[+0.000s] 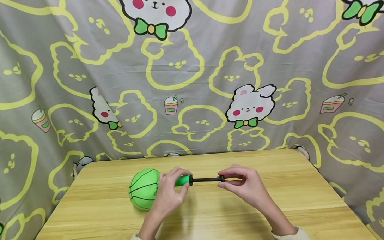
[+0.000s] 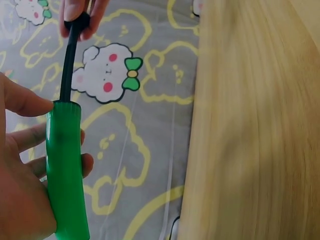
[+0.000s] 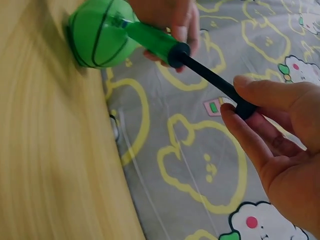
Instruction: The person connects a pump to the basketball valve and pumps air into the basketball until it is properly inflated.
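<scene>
A green ball (image 1: pixel 144 189) with black seam lines, like a small basketball, rests on the table at the left. A hand pump with a green barrel (image 2: pixel 66 170) points into it; the right wrist view shows the barrel's far end right at the ball. My left hand (image 1: pixel 169 191) grips the barrel, fingers wrapped behind it and thumb near its collar. The black pump rod (image 1: pixel 206 180) is drawn well out to the right. My right hand (image 1: pixel 245 183) pinches the black knob (image 3: pixel 245 109) at the rod's end between thumb and fingers.
The wooden table (image 1: pixel 119 228) lies under both hands. A grey curtain (image 1: pixel 191 99) with cartoon animal prints hangs behind the table and along both sides, close to the back edge.
</scene>
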{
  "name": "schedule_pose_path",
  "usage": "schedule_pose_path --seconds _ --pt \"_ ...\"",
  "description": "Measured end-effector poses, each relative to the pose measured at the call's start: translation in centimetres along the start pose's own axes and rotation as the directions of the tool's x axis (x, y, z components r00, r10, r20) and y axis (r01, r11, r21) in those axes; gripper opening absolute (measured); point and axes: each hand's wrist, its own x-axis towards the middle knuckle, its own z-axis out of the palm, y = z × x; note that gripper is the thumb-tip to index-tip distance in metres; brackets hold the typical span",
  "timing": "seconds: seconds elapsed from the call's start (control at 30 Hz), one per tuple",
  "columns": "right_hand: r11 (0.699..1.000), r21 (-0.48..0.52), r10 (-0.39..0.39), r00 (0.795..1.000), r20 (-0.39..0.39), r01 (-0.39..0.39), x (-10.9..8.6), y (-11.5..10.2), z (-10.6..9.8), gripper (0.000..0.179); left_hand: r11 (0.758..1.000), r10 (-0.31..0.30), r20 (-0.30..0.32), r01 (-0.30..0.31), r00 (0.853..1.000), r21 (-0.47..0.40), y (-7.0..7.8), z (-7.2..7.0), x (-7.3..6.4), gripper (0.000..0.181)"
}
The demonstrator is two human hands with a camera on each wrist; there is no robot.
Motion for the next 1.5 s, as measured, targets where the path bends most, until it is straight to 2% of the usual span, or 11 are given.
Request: schedule_pose_path --seconds 0.23,0.53,0.7,0.8,1.13,1.5 --pt "1.000 0.009 0.008 0.999 -0.033 -0.008 0.1 0.8 1.7 0.026 1.000 0.007 0.020 -0.007 1.000 0.010 0.2 0.4 0.0 0.035" --pt "1.000 0.012 -0.013 0.996 -0.084 0.014 0.0 2.0 4.1 0.026 0.999 0.029 0.004 -0.029 1.000 0.014 0.4 1.1 -0.2 0.029" --pt "0.999 0.004 -0.048 0.994 -0.101 0.049 -0.2 2.8 5.6 0.026 0.998 0.025 0.024 -0.026 0.999 0.049 0.6 1.5 -0.3 0.026" --pt "0.999 0.005 -0.041 0.995 -0.091 0.041 -0.2 2.8 5.9 0.025 0.999 0.024 0.042 -0.026 0.999 0.046 0.7 1.5 -0.4 0.025" --pt "1.000 0.016 -0.006 1.000 0.013 0.006 0.1 1.5 3.9 0.026 1.000 -0.005 0.066 0.007 0.998 -0.030 0.7 1.1 -0.3 0.024" --pt "0.999 -0.008 -0.033 0.999 0.026 0.033 0.1 -0.2 0.9 0.028 0.998 -0.031 0.038 0.033 0.999 -0.059 0.0 0.0 -0.1 0.024"
